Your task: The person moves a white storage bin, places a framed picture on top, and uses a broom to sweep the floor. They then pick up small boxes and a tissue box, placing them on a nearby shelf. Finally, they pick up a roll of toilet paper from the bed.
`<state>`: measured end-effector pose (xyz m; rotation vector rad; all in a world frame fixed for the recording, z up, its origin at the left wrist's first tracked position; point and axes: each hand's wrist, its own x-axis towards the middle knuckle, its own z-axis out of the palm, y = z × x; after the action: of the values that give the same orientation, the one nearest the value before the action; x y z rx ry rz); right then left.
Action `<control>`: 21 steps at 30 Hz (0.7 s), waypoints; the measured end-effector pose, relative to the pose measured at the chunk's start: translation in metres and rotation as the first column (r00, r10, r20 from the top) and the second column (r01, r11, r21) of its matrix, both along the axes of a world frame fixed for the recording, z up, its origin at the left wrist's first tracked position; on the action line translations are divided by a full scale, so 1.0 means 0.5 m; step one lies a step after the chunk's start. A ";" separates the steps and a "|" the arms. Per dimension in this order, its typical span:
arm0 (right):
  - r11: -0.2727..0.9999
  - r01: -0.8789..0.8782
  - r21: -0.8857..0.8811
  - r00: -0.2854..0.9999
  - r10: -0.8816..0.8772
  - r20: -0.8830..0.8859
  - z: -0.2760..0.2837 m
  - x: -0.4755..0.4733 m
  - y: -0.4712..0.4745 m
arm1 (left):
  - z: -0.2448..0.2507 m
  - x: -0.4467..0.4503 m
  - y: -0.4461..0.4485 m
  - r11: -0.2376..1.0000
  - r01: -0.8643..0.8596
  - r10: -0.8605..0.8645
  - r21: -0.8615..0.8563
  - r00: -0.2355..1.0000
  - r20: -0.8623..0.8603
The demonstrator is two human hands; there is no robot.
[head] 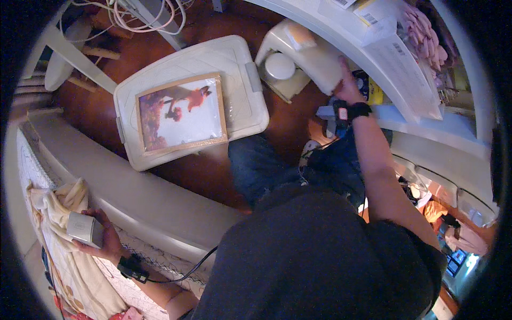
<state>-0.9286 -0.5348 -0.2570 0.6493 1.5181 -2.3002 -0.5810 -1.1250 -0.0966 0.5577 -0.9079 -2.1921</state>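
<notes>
My left hand (105, 237), at the lower left, holds a small silvery-white box (85, 229) above a cream cloth (76, 256) on the bed. At the upper right my right hand (349, 89) is against the end of a pale, curved plastic object (316, 60); whether it grips it cannot be told. A round white lid (280, 66) lies in the nook beside that object. In front of me stands a white plastic storage bin lid (244, 116) bearing a framed picture (180, 114), which has plastic wrap around it.
A pale bed rail (132, 192) runs along the left. White shelving (432, 128) with boxes (396, 60) and pink fabric (426, 36) curves along the right. Coiled white cables (152, 24) hang at the top left, near a metal leg. Reddish-brown floor (192, 172) shows between these things.
</notes>
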 end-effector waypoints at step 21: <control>0.985 -0.093 0.142 0.991 0.078 0.105 0.015 0.163 0.121 | -0.001 0.051 0.164 0.990 -0.130 0.126 -0.050 0.990 -0.070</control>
<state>-0.8469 -0.4742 -0.2495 0.7106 1.6465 -2.0758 -0.5553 -1.0430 -0.0971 0.5001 -0.8696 -2.0525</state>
